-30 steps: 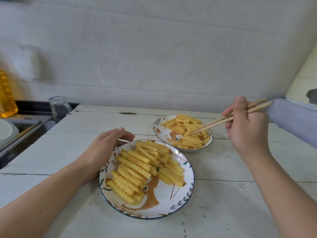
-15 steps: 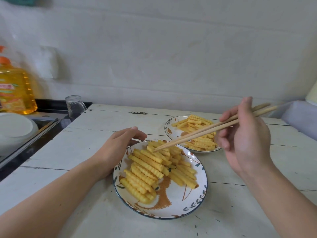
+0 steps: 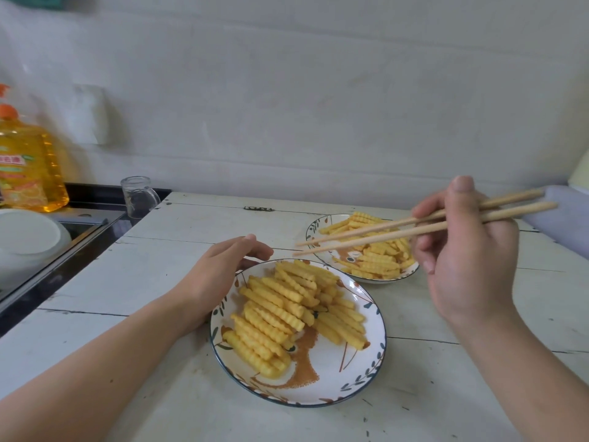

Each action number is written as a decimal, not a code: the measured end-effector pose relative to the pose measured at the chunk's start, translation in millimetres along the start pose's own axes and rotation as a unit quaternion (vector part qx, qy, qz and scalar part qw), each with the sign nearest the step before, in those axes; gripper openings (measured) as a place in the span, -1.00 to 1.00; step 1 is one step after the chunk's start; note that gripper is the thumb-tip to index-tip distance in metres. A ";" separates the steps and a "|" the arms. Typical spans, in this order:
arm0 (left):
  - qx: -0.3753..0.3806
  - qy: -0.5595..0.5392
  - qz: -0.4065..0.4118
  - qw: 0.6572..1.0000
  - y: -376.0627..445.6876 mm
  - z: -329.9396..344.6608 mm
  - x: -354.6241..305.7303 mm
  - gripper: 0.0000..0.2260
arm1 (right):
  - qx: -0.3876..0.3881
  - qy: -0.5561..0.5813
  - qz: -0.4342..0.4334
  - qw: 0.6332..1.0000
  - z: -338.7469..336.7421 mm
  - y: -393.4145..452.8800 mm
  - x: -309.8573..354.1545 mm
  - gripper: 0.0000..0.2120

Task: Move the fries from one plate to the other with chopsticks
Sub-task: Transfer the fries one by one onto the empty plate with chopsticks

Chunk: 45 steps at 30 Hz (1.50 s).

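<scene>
Fries with a wavy cut lie in a heap on the near plate, which is white with a dark blue rim and a painted brown and green pattern. They cover mostly its left and back half, and the front part of the plate is bare. More fries lie on the far plate, just behind and to the right of the near one; the two rims look very close, but whether they touch cannot be told.

The right hand grips a pair of wooden chopsticks, with the thumb on top and the fingers curled around them. The chopsticks point to the left and a little down, and cross in front of the far plate, so they hide part of its fries. Their tips are narrow apart, hold nothing, and hang above the gap between the two plates.

The left hand rests on the white wooden table against the left back rim of the near plate, its fingers loosely bent along the rim.

At the left of the table stand a small glass cup, a yellow bottle with an orange cap, and a white dish on a dark counter. A pale purple object lies at the right edge.
</scene>
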<state>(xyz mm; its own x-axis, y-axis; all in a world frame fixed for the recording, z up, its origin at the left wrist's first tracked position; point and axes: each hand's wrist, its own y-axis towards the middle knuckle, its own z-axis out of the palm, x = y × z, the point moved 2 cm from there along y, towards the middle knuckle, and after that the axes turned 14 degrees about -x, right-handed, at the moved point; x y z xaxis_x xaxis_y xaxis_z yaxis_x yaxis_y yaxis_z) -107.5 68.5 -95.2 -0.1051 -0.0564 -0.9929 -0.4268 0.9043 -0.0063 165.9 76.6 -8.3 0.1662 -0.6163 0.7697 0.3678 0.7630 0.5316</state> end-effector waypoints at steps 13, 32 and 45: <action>-0.004 -0.012 -0.003 1.000 -4.1 1.9 -2.1 -0.59 | -0.028 -0.269 -0.146 0.951 -47.4 58.0 -14.4 -0.49; -0.003 -0.014 -0.008 1.000 -4.5 2.6 -3.4 -0.58 | -0.030 -0.299 -0.114 0.947 -48.5 63.9 -29.4 -0.48; -0.003 -0.022 -0.018 1.000 -4.7 2.5 -3.7 -0.59 | -0.135 -0.121 -0.034 0.983 -44.1 58.6 -14.4 -0.44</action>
<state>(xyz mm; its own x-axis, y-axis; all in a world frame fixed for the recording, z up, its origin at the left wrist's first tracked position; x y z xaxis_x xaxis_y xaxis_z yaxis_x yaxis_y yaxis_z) -102.9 65.5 -91.9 -0.0495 -0.0696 -0.9963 -0.4355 0.8992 -0.0412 225.3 121.5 -3.8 -0.0779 -0.5746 0.8147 0.6056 0.6219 0.4965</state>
